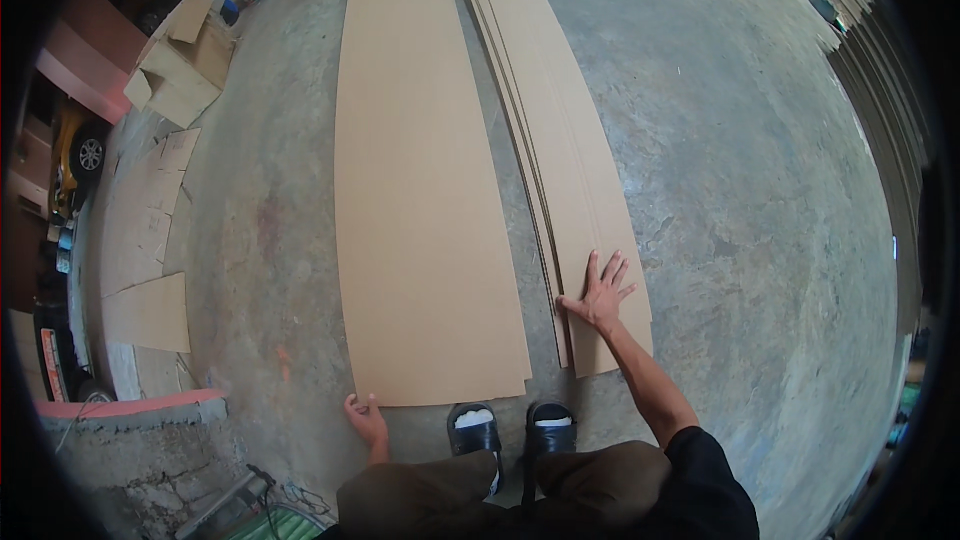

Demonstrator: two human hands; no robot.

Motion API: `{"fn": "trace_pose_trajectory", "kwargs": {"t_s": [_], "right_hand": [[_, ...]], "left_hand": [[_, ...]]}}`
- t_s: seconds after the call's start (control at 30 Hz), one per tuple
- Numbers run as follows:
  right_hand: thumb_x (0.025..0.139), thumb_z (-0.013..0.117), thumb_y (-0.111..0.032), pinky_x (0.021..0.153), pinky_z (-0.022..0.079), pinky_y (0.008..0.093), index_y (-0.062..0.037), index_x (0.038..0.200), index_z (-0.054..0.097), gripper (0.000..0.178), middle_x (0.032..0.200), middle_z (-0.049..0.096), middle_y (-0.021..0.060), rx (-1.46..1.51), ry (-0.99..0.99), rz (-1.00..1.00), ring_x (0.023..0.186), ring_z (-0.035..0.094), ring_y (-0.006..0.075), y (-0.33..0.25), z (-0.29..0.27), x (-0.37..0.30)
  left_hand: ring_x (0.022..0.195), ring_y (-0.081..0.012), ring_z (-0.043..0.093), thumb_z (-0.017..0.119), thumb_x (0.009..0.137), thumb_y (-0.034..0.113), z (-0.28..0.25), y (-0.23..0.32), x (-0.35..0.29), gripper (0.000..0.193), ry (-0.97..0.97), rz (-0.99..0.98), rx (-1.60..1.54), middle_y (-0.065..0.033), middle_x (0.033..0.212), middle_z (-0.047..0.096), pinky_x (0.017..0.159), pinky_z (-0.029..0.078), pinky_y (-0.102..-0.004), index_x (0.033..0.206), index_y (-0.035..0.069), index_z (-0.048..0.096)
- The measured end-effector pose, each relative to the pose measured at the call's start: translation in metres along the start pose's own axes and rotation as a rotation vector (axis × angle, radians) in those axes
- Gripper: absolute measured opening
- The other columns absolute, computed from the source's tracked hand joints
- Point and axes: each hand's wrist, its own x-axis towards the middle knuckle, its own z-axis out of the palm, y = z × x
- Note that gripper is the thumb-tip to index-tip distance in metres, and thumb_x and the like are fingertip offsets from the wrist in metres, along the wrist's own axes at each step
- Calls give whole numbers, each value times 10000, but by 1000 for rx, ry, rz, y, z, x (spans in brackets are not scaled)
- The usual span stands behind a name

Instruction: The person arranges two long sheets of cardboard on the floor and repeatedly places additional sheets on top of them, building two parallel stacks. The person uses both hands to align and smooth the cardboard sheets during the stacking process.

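Observation:
Two long runs of brown cardboard lie lengthwise on the floor ahead of me. At the near left corner of the wide cardboard sheet (430, 200) is my left hand (369, 424), its thumb over the near edge and its bent fingers beside the corner, apart from the thumb. Whether any finger is under the sheet cannot be made out. My right hand (600, 301) lies flat with spread fingers near the close end of the folded cardboard strip (575, 145). Its thumb reaches the strip's folded left edge. A narrow gap of floor separates the two pieces.
My sandalled feet (474, 429) stand just behind the near ends. On the left are an opened cardboard box (183, 65), flattened cardboard pieces (150, 315) and a low pink-edged ledge (140, 404). Stacked dark sheets (880, 130) line the right side of the concrete floor (740, 230).

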Motion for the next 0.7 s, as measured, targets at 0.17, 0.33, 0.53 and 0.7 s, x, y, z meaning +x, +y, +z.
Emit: {"fn": "trace_pose_trajectory", "kwargs": {"t_s": [0.17,0.33,0.53,0.7], "right_hand": [[645,845,-797,1084,93,944,-168,1763,69,1499,1757,-70,389,-24,-16,-18,1610,-91,621,3,-5,10],[727,829,-760,1140,103,899,-132,1754,121,1397,1755,-45,393,-1,-23,-62,1621,-42,603,-2,-12,9],[1009,643,-662,1261,265,671,-87,1738,152,1050,1723,244,338,1025,-2,-101,1599,291,466,-47,2,-12],[1065,481,-733,1269,333,550,-117,1757,55,1019,1705,366,259,1621,-466,-23,1563,416,361,-112,-52,-18]], "left_hand": [[958,-242,537,842,937,211,5,18,13,541,-24,53,15,-102,1080,558,910,492,-394,1378,27,590],[1061,-323,556,856,905,234,5,35,19,578,-73,109,140,-152,1151,568,1000,461,-465,1383,38,597],[1354,-405,496,817,946,295,2,68,41,607,1,216,185,-205,1429,511,1162,398,-531,1452,63,573],[1549,-402,361,718,1034,406,23,145,71,725,-116,-75,-702,-224,1675,361,1262,303,-565,1621,98,426]]}}
